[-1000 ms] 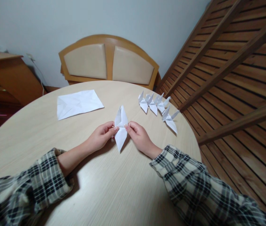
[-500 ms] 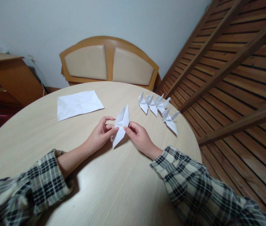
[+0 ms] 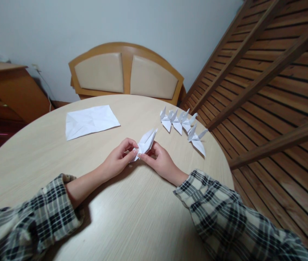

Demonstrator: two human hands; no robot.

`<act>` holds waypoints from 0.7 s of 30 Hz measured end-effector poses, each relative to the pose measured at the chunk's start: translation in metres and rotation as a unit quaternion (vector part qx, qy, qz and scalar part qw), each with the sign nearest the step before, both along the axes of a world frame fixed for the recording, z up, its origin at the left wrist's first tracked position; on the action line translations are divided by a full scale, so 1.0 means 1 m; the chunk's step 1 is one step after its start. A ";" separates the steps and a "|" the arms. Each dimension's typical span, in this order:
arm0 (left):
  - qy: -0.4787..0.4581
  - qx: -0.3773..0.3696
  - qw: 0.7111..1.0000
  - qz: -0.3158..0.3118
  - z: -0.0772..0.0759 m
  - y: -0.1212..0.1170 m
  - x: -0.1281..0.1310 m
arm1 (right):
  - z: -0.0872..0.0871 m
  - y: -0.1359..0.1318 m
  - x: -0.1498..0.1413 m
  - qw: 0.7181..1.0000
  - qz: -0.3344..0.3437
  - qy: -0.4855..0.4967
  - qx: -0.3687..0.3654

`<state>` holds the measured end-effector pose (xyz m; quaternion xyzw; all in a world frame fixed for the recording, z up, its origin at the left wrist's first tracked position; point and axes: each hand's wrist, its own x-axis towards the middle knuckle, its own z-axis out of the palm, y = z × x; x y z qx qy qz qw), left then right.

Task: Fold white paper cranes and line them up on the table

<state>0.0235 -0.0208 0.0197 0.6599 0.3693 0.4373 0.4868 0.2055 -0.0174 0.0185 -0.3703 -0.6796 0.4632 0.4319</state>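
Observation:
A white folded paper piece with narrow pointed flaps is held over the middle of the table, its split points tilted up and to the right. My left hand pinches its lower left end between thumb and fingers. From the other side my right hand grips it, thumb in front and fingers behind. The two thumbs sit close together on the lower part, which they partly hide. Several finished white paper cranes stand to the right beyond my right hand, one of them nearer than the others.
On the round pale wooden table, a creased white paper sheet lies at the back left. Behind the table stands a padded wooden headboard. Wooden slats rise along the right, and a brown cabinet is at the left.
The paper piece has turned, its upper points swinging right and lower. Its lower point, which stuck out below the thumbs, is now mostly covered by my fingers. The cranes and sheet stay put.

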 end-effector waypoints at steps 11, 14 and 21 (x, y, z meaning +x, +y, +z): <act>0.045 0.007 0.998 0.032 0.004 -0.001 -0.001 | 0.009 -0.002 -0.002 1.000 0.019 0.023 0.007; 0.011 -0.028 0.999 0.021 0.005 -0.001 0.000 | 0.006 -0.001 -0.001 1.000 0.019 0.015 0.016; -0.001 -0.048 0.999 0.015 0.000 0.000 0.002 | 0.005 -0.001 0.001 0.997 0.009 -0.024 0.072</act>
